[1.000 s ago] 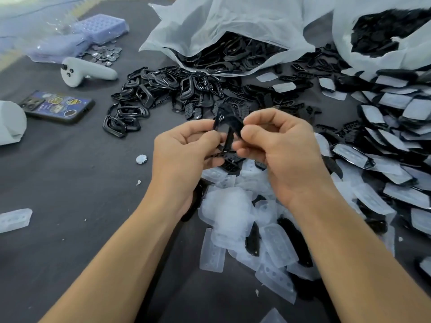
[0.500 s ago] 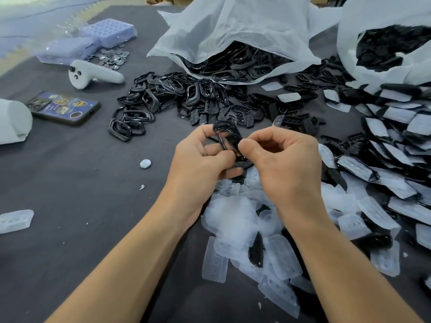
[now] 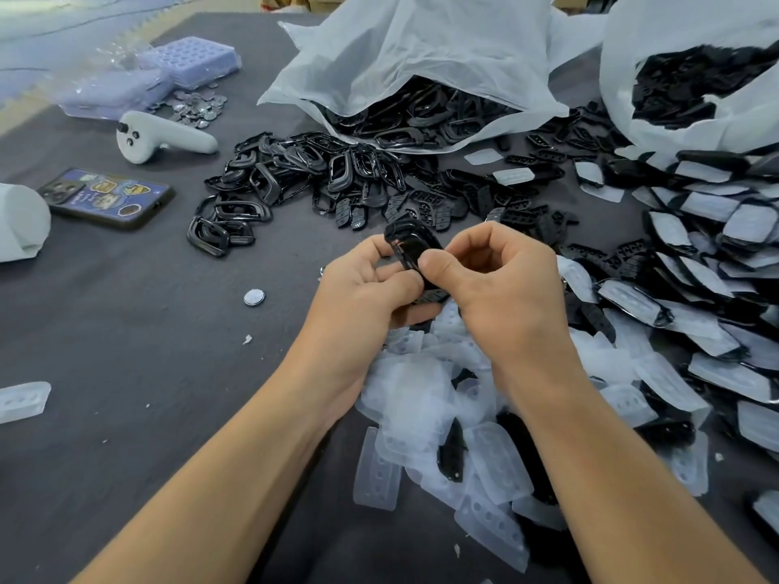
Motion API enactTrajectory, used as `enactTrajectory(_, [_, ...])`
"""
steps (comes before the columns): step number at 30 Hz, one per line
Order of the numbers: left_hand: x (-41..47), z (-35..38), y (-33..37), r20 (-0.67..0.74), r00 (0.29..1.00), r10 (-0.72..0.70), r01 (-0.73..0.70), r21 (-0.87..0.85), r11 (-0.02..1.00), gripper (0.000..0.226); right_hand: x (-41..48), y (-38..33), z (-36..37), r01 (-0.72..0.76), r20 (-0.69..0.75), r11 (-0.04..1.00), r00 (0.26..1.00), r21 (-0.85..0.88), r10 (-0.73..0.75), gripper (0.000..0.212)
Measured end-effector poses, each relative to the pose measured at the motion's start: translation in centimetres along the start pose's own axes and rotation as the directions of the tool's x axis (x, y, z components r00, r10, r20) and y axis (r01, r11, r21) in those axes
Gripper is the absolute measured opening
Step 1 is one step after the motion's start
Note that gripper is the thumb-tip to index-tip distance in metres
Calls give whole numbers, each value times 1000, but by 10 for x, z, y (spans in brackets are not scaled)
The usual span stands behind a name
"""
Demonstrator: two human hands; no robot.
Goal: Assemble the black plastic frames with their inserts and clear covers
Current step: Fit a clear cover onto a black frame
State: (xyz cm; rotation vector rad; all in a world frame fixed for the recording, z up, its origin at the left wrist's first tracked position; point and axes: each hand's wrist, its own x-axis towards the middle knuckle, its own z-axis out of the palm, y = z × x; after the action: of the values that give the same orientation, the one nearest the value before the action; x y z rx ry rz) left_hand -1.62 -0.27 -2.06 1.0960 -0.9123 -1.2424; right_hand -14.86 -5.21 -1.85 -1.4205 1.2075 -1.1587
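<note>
Nearest the camera, a heap of translucent clear plastic covers point(image 3: 413, 398) with small round holes lies on the dark grey cloth worktop point(image 3: 126, 330), with a few black pieces mixed in. Just above the heap the two hands meet. The left hand point(image 3: 362, 297) and the right hand point(image 3: 506, 288) both pinch one glossy black plastic frame point(image 3: 411, 244), thumbs pressed against its near side, so it is held off the worktop and tilted. A black slotted insert point(image 3: 432, 296) shows under the frame between the hands; which fingers carry it cannot be told.

To the left lie a small silver button cell point(image 3: 254, 297) and, at the picture's edge, a single clear cover point(image 3: 23, 400). To the right is a broad spread of black frames fitted with clear covers point(image 3: 695, 267).

Farther on lie loose black inserts point(image 3: 421, 204) and a pile of empty black frames point(image 3: 269, 179). Left of these are a phone in a blue sticker case point(image 3: 107, 196) and a white handheld controller point(image 3: 162, 137).

At the back, two white plastic bags point(image 3: 421, 56) hold more black parts. Pale purple moulded trays point(image 3: 189, 61) stand beside a scatter of silver cells point(image 3: 198, 105).
</note>
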Motion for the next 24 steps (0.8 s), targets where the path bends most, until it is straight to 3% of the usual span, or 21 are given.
enactTrajectory(7, [5,-15,3,-76,997,19,-10,130,992,8,4,-4,-5,-42,124,997,992,70,33,16])
enactTrajectory(17, [7,-22,8,-77,987,139,-104,344,933,23,5,-3,-9,-21,197,998,980,-52,31,19])
enactTrajectory(21, [7,-20,10,-118,982,150,-110,293,950,26,4,-2,-10,-9,126,998,992,-57,16,21])
enactTrajectory(24, [5,-13,9,-168,979,116,-86,173,981,29,2,-3,-9,-39,153,999,988,7,38,13])
